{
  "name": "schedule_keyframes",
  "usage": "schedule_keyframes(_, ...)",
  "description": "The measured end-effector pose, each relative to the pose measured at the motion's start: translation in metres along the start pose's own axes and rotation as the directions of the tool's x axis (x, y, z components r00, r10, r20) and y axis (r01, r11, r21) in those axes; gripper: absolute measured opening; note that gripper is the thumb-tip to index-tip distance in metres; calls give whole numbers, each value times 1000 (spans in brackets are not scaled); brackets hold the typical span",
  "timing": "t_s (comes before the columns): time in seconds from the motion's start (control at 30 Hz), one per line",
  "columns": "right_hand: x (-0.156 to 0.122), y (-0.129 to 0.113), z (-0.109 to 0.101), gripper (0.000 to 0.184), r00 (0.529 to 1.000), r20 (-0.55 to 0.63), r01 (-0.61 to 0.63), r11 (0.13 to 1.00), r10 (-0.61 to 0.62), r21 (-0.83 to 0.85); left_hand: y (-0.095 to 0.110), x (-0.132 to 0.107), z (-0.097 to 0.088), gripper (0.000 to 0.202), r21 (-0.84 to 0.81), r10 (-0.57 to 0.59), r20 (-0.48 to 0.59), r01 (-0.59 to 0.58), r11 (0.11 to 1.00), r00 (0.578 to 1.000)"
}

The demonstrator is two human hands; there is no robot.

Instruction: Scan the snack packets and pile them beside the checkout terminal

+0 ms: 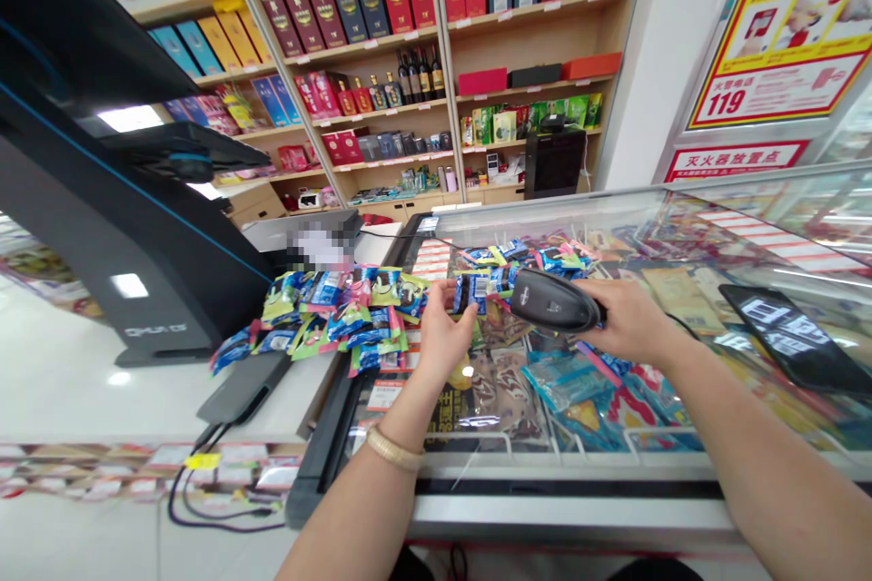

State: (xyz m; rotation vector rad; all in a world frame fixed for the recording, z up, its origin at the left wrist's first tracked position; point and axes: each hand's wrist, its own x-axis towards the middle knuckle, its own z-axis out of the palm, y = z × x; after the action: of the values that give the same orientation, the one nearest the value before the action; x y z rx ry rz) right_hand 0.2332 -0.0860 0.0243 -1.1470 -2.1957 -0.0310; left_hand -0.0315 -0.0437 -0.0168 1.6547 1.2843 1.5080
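A scanner [553,300] is held in the right hand's grip [623,322] and a packet [471,292] in the left hand's grip [444,329] over a glass-topped freezer [572,510], while more packets [358,316] are heaped across onto the desk [163,404].

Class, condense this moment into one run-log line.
left hand: holding small blue plastic packet | right hand: gripping black handheld scanner | scanner: facing left hand | below: glass-topped chest | nearby: colourful packet heap

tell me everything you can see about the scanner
The scanner is black, apparently plastic, with a long rounded head and pale markings on top. The right grip holds it above the glass-topped case, head pointing left toward a packet at the left grip. Its handle is hidden; contact with packets is unclear.
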Motion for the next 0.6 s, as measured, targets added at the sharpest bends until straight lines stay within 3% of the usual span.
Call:
schedule_keyframes(0.43,-1,3,0,27,1000,-2,7,1000,-7,8,4,0,2,35,28,-17,-25,18,999,1000)
schedule_keyframes(0.53,-3,9,3,24,999,-39,19,999,-20,-26,17,-4,-6,35,57,40,5,-40,998,999)
schedule_keyframes(0.6,-4,13,5,24,997,-66,35,998,-38,-45,30,-12,-20,33,144,131,55,-138,980,990)
